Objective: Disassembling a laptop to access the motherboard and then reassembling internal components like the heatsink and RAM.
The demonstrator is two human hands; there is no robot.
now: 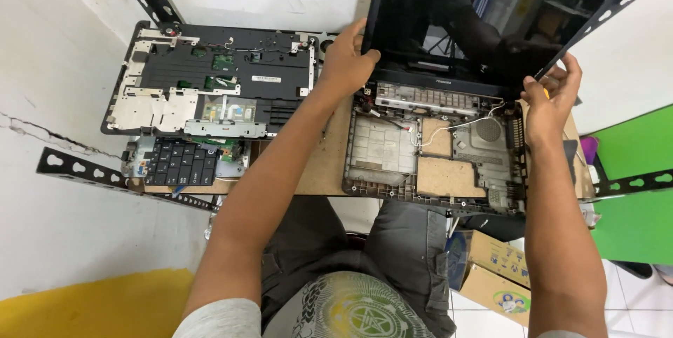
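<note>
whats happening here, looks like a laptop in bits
A person has both hands on a stripped laptop. The left hand grips the lower left corner of the screen, which stands open. The right hand is at the screen's lower right corner, near the hinge. The laptop base below is opened up, with loose white wires showing. To the left lie the removed top cover and a keyboard.

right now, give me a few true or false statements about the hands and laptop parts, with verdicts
1. The left hand grips the screen at its lower left corner. True.
2. The right hand rests on the keyboard. False: it is at the screen's lower right corner.
3. The base under the screen is stripped open. True.
4. The keyboard lies right of the base. False: it lies to the left.
</note>
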